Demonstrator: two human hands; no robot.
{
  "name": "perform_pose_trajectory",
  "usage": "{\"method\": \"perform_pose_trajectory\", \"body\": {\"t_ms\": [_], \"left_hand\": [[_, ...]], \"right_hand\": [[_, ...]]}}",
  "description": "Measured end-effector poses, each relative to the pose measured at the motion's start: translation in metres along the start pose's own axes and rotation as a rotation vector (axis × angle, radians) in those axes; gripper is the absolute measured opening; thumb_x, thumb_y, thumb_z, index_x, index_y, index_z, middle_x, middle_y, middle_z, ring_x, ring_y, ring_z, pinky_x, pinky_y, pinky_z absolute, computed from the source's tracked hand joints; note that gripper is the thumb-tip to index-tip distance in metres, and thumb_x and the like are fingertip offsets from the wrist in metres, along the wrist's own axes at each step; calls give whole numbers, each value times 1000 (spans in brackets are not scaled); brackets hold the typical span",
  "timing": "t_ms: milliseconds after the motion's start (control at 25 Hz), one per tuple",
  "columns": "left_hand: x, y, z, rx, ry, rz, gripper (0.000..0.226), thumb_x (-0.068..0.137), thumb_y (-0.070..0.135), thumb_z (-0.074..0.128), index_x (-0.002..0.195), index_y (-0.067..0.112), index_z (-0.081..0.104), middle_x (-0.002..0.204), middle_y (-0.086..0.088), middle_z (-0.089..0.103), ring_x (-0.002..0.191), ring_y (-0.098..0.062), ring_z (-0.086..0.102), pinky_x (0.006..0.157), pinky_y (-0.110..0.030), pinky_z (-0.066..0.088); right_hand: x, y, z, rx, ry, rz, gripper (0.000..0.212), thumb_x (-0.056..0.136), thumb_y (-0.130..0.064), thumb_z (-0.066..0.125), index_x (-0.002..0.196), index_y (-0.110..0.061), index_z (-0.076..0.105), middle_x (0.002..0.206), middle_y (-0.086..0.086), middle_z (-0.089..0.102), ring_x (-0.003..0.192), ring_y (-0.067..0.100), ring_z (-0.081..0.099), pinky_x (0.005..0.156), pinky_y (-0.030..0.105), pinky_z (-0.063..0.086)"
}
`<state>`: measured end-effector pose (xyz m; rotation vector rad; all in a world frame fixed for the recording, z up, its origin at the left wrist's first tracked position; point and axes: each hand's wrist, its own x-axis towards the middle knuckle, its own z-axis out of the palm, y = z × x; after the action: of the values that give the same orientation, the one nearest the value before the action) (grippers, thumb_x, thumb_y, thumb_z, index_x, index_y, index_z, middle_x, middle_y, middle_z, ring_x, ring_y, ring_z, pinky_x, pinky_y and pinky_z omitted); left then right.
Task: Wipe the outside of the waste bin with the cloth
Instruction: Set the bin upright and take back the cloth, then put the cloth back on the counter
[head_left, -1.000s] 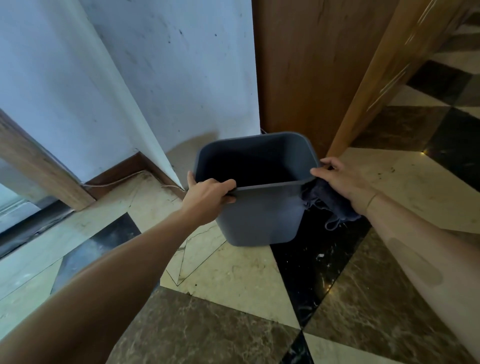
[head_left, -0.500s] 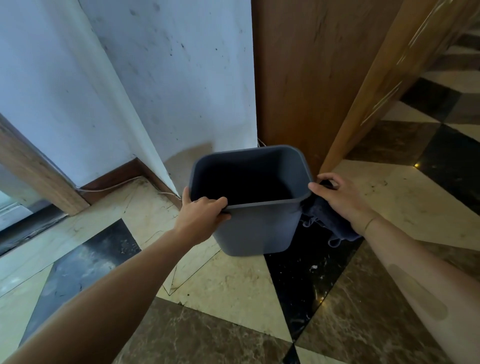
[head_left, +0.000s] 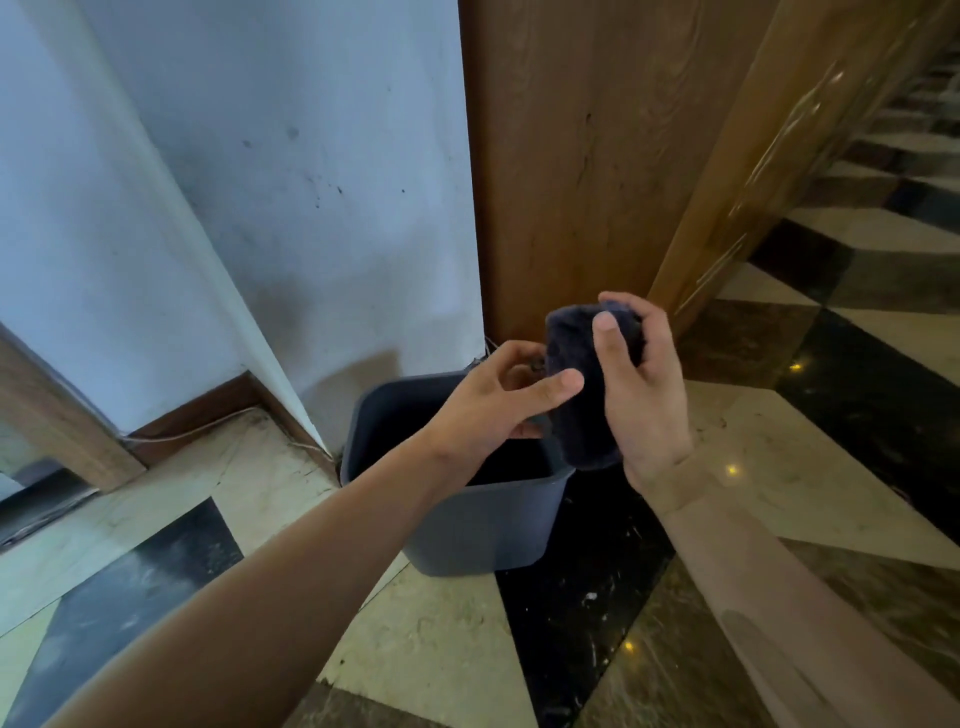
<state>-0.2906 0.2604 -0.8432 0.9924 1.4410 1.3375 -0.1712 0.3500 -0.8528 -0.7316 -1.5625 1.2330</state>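
the right hand (head_left: 639, 395) curls its fingers round the cloth (head_left: 582, 400), the left hand (head_left: 488, 410) pinches it, seemingly folding it above the bin (head_left: 467, 525); next, press it on the outer wall.

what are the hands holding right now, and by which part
Both hold the dark cloth: the right hand wraps its bunched middle, the left hand pinches its left edge. The waste bin stands unheld.

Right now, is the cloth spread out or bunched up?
Bunched up: the dark cloth is a compact wad, gripped by the right hand and pinched by the left hand.
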Motion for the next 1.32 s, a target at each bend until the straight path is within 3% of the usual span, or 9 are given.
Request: {"method": "perform_pose_trajectory", "body": {"t_ms": [160,360,480,600,760,880,1000,1120,1320], "left_hand": [[1,79,16,-195,93,19,28,84,6,70,107,14,56,104,-17,65,100,-31,65,90,-53,53],[1,228,30,199,176,259,27,89,-4,59,102,20,56,94,-4,65,92,-14,61,85,-35,48],[-4,344,31,531,66,404,25,91,1,57,107,21,55,96,12,61,90,6,56,81,-15,41],[-10,456,35,716,-40,452,23,92,9,59,107,27,56,97,23,59,90,16,53,79,-2,35],[-23,573,45,795,-76,472,29,89,17,65,116,23,56,103,13,65,88,3,55,77,2,35],[-37,632,44,706,-72,443,35,90,26,67,111,37,42,107,8,70,85,-5,65,72,0,42],[-56,660,38,663,-122,478,34,90,32,66,114,37,43,98,20,64,83,6,63,71,-5,48],[-77,663,26,651,-186,512,28,89,37,65,112,34,49,96,28,59,89,12,59,73,-6,48],[-82,681,7,522,-99,496,9,89,36,66,95,30,61,83,16,67,82,3,63,66,-8,47]], "right_hand": [[19,-74,-6,99,-73,42,17,101,-33,50,117,-35,43,117,-12,54,107,-4,58,90,19,51],[74,-217,-44,270,-277,227,33,91,-16,63,117,-15,43,123,14,56,115,24,60,96,42,52],[123,-331,-78,-116,-415,102,60,79,-7,79,118,-34,44,136,4,45,124,18,50,102,39,46],[164,-447,-102,-747,-401,-218,75,71,-31,84,127,-55,40,146,-20,30,136,11,26,107,32,27],[188,-568,-113,-1019,-402,-318,57,75,-45,77,123,-45,48,125,-16,59,117,11,52,102,36,41],[194,-626,-117,-998,-295,-236,24,78,-45,74,95,-40,59,93,-20,60,89,5,56,81,36,53],[192,-667,-112,-812,-224,-148,19,76,-38,78,78,-38,59,76,-20,61,77,2,59,66,24,50],[190,-699,-107,-588,-82,-69,19,73,-30,82,75,-34,63,76,-20,65,77,1,62,62,20,46],[192,-725,-104,-370,-41,13,20,80,-22,79,75,-37,66,77,-17,67,78,-1,62,65,23,43]]}}
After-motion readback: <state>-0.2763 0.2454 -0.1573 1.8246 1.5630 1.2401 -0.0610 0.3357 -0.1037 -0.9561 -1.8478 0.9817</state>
